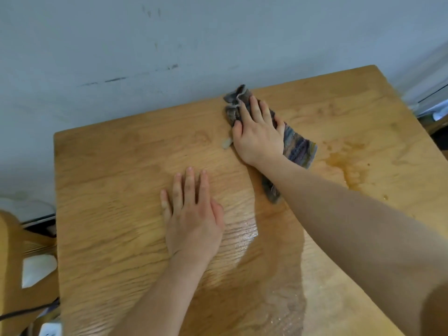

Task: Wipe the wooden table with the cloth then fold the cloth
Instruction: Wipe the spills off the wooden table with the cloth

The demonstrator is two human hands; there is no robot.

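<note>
Clearly the right hand [258, 134] is pressing its spread fingers onto the bunched cloth [299, 147] near the table's [109, 166] far edge, while the left hand [194, 214] is lying flat and splayed mid-table, bracing. Wiping looks underway; next, sweeping toward the stain [349, 166] near the right edge seems called for.

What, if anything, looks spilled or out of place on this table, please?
A brownish spill stains the table just right of the cloth, not yet wiped. The right hand presses the cloth near the far edge; the left hand rests flat on the wood.
</note>
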